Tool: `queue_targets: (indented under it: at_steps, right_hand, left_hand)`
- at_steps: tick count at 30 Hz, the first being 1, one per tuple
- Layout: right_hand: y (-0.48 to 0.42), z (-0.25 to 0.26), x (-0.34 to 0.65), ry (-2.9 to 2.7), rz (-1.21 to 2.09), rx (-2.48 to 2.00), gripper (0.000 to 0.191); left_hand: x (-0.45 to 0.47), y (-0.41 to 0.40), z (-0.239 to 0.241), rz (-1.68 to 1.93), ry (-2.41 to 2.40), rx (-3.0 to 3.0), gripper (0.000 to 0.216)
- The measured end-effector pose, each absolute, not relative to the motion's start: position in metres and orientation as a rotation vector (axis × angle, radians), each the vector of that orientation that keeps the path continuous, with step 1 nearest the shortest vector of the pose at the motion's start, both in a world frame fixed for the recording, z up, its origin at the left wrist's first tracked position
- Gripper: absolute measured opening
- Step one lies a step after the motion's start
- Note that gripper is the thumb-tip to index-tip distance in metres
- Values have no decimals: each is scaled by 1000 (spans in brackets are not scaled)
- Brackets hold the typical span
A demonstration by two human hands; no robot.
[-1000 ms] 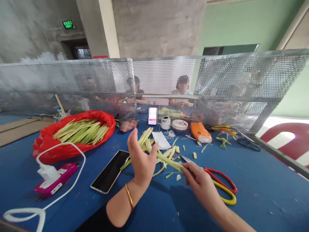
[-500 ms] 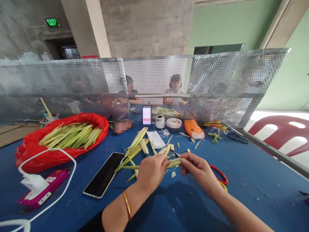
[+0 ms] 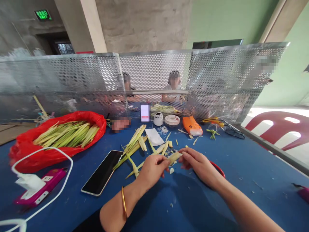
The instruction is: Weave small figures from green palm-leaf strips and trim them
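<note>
A short pale-green strip of corn husk (image 3: 174,157) spans the gap between my two hands. My left hand (image 3: 154,168), a gold bangle on its wrist, pinches the strip's left end between thumb and fingers. The right end is pinched by the fingertips of my right hand (image 3: 196,163). Red-handled scissors (image 3: 219,169) lie partly hidden behind my right hand and forearm. Beyond my left hand are loose husk strips (image 3: 136,143) and a white paper (image 3: 154,137). Small scraps and white thread (image 3: 164,130) are scattered around.
On the left, a red plastic bag (image 3: 20,151) holds many husks, near a magenta power strip (image 3: 51,183) with a white cable. A dark phone (image 3: 102,172) lies flat. Behind stand a lit phone (image 3: 145,112), thread spool (image 3: 158,119), tape roll (image 3: 172,120), orange packet (image 3: 192,126) and perforated metal screen (image 3: 154,72).
The long husk tail that stuck out left of my left hand no longer shows there. The piece between my hands now looks shorter and broader. The view has shifted slightly.
</note>
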State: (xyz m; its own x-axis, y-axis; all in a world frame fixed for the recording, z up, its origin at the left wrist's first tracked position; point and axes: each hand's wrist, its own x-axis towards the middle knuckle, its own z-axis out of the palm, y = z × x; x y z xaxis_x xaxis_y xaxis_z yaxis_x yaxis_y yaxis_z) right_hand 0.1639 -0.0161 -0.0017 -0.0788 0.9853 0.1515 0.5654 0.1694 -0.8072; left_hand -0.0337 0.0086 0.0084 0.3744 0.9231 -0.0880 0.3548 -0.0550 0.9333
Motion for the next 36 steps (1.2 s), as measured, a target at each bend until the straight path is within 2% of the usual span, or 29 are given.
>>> queue_targets:
  at_steps: [3,5,10,15,19,22,26,29,36]
  right_hand:
    - [-14,-4,188,-2093,214,-1963,30]
    - [-13,-8,202,-2209,79,-2157,35]
    - [-6,-12,217,-2305,161,-2212,56]
    - [-3,-10,212,-2351,48,-2188,38]
    - [-2,-6,212,-2181,-16,-2196,46]
    - [-3,0,214,-1986,126,-2111,55]
    - [-6,2,203,-1787,663,-1593,53]
    - [-11,3,187,-1743,981,-1442,55]
    - [-21,12,171,-1799,1168,-1489,53]
  left_hand:
    - [-35,13,9,724,1156,1399,22]
    - [-37,15,10,746,1120,1317,21]
    - [-40,16,15,802,1095,1279,14]
    - [-42,18,19,810,1157,1303,12]
    - [-45,23,17,887,1192,1312,12]
    - [-47,26,17,952,1212,1325,11]
    - [-50,29,20,1009,1204,1258,12]
    - [-52,31,21,1070,1205,1162,17]
    - [-53,33,16,1110,1183,1100,17]
